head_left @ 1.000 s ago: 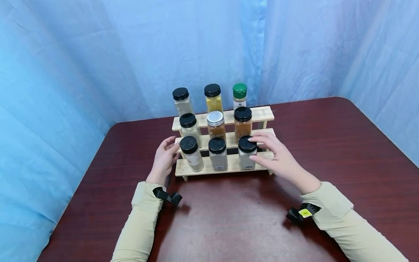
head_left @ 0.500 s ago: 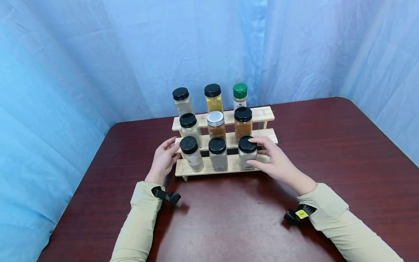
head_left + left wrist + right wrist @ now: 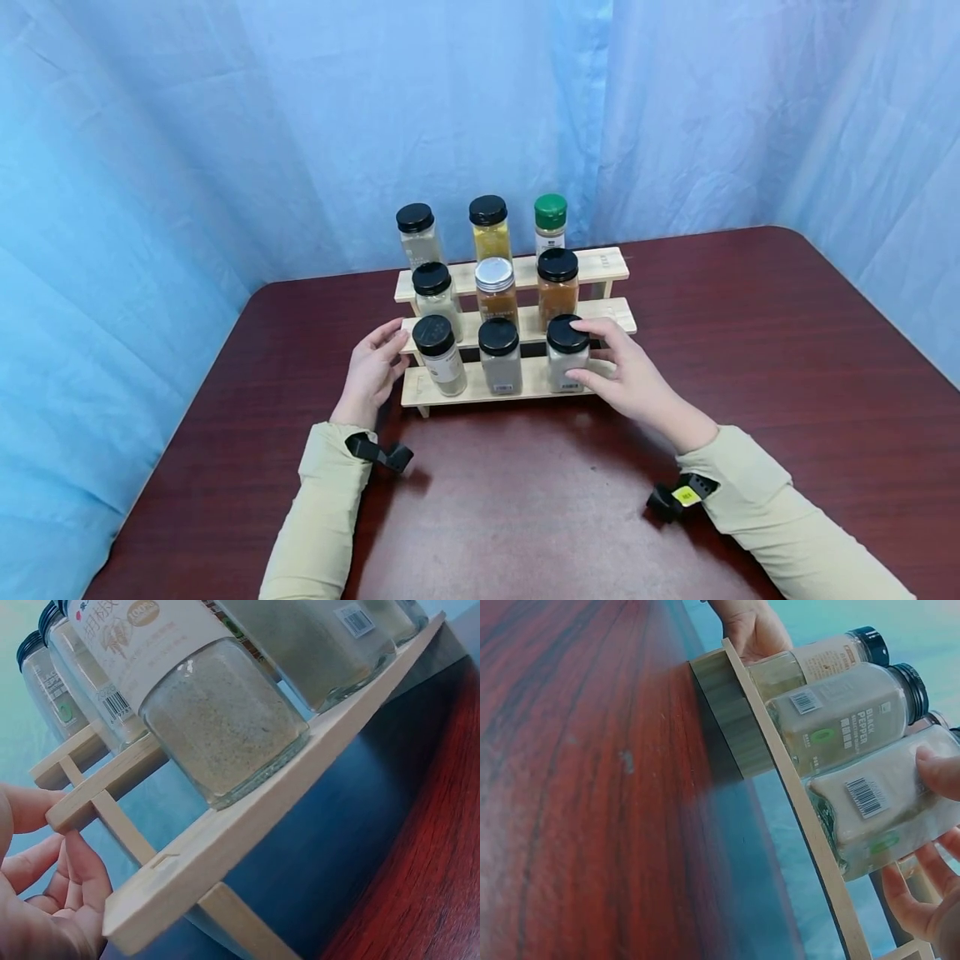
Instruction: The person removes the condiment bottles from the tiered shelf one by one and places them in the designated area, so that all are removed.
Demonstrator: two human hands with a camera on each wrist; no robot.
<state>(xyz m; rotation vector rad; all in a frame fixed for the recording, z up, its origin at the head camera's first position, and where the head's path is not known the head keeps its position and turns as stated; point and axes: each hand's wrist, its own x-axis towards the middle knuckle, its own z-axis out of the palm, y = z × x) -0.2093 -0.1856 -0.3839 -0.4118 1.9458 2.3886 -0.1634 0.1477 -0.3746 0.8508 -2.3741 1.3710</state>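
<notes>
A three-tier wooden spice rack [image 3: 617, 315] bears several jars, three on each step. My left hand [image 3: 371, 371] is at the rack's left side; in the left wrist view its thumb and fingers pinch the end of the middle step [image 3: 71, 814]. My right hand [image 3: 633, 379] holds the front right spice jar [image 3: 566, 367], a clear square jar with a black lid and pale contents. One finger lies on the lid, and in the right wrist view the thumb [image 3: 939, 774] presses the jar's side. That jar stands upright on the front step.
Beside the held jar stand a black pepper jar [image 3: 501, 367] and a round labelled jar [image 3: 446, 367]. Behind are a silver-lidded jar [image 3: 497, 302], an orange-brown jar [image 3: 557, 296] and a green-capped jar [image 3: 551, 221]. The dark red table [image 3: 510, 517] meets blue curtains [image 3: 360, 125].
My right hand has shifted slightly left, and its thumb and fingers have come in around the front right jar. The left hand stays at the rack's end.
</notes>
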